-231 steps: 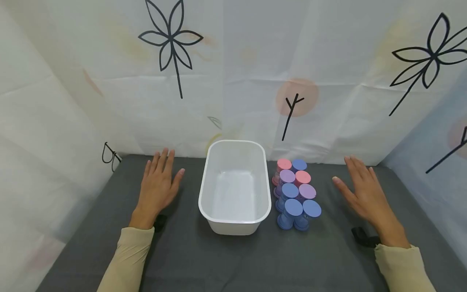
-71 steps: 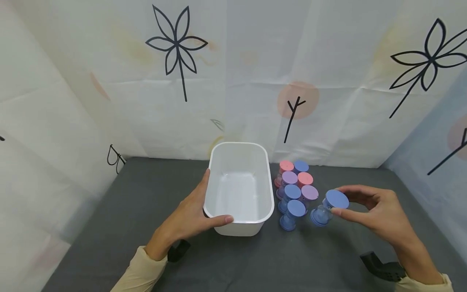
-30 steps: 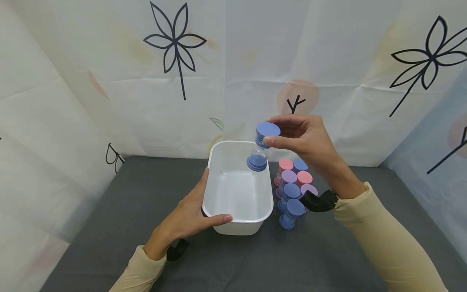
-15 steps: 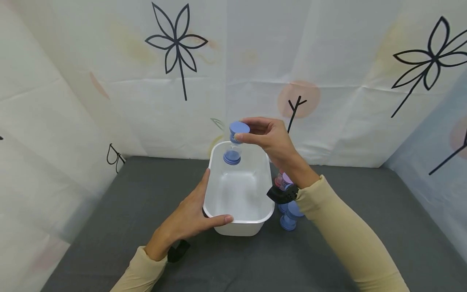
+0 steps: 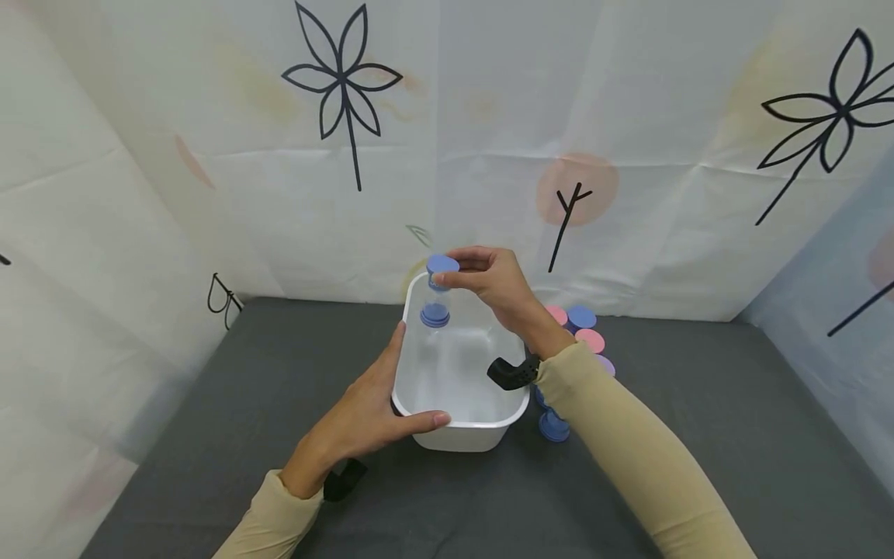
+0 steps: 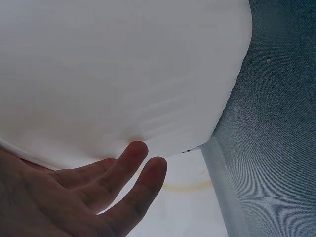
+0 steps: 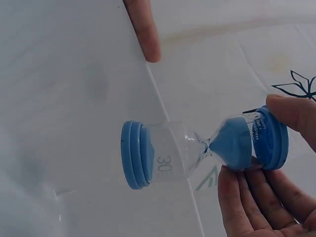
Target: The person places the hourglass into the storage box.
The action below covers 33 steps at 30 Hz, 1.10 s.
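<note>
A white plastic tub (image 5: 454, 388) stands mid-table. My left hand (image 5: 359, 415) grips its near left corner, thumb on the front rim, other fingers along the outer left wall; in the left wrist view these fingers (image 6: 131, 155) rest against that wall. My right hand (image 5: 506, 291) pinches a blue-capped hourglass (image 5: 443, 265) by its upper cap, over the far left part of the tub. In the right wrist view the hourglass (image 7: 234, 140) shows a clear waist, blue sand and the printed number 30. Its lower cap overlaps the tub's inside in the head view.
Right of the tub stand several more hourglasses, with pink caps (image 5: 590, 340), a blue cap (image 5: 581, 317) and purple ones; my right sleeve (image 5: 615, 427) partly hides them. A grey cloth (image 5: 705, 388) covers the table, and a patterned white curtain (image 5: 489, 155) hangs behind it.
My right hand picked the blue hourglass from the near end of the group, carried it left over the tub, and has lowered it slightly. Earlier, my left hand moved from the table onto the tub.
</note>
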Tool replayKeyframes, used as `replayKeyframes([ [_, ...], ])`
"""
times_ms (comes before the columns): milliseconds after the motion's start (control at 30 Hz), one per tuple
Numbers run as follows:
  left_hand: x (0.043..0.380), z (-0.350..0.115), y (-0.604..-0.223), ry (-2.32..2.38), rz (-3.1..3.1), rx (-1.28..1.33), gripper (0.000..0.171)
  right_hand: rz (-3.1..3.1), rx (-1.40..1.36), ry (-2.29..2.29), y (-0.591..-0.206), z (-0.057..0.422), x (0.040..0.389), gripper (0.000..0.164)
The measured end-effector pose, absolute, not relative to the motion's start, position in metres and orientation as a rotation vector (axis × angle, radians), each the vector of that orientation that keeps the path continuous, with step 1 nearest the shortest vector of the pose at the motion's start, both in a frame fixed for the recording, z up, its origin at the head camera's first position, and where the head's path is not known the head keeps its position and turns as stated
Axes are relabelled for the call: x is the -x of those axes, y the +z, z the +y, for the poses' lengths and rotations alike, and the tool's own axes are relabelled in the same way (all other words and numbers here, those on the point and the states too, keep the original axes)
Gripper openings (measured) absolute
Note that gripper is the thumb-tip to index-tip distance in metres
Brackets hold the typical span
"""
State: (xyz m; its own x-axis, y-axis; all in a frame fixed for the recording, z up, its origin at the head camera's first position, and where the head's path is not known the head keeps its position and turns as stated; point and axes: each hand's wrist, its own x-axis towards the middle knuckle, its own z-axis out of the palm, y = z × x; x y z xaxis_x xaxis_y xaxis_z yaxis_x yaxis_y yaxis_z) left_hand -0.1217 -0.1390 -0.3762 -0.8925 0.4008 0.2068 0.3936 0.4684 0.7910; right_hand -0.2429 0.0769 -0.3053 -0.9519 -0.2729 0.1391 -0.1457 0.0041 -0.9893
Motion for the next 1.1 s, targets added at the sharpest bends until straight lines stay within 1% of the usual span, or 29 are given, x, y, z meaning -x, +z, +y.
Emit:
replayKeyframes([
  [300,0.122,-0.138,-0.377,1.466,2.654,-0.721,0.125,2.241,0.322,-1.957,-0.32,0.069,0.249,0.039],
  [500,0.122,-0.137,-0.377,1.452,2.66,-0.714,0.127,2.296,0.23,-1.838,-0.324,0.067,0.251,0.043],
  [833,0.121,-0.138,-0.376,1.415,2.68,-0.689,0.128,2.311,0.236,-1.742,-0.331,0.07,0.255,0.049],
  [1100,0.121,-0.137,-0.375,1.417,2.675,-0.683,0.127,2.342,0.285,-1.678,-0.333,0.066,0.258,0.045],
])
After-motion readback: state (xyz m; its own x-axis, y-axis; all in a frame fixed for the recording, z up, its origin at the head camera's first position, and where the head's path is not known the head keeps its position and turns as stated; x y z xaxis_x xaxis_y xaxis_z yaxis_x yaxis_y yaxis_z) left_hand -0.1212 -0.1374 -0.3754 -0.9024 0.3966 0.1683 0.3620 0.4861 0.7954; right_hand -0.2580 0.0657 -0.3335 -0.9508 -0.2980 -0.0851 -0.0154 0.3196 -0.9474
